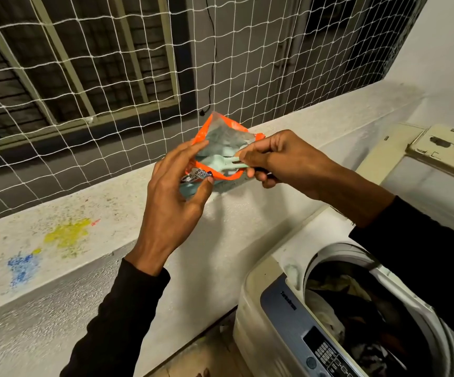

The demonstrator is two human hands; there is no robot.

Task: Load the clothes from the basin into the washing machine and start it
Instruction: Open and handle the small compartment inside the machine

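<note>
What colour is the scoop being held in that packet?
Pale mint green; the scoop sits in the orange packet, seen in the head view.

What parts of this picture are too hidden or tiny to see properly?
Head view only:
- Orange plastic detergent pouch: label mostly covered by the left hand.
- Pale green scoop: handle end hidden in the right hand.
- White washing machine: cut off by the frame; button labels too small.
</note>
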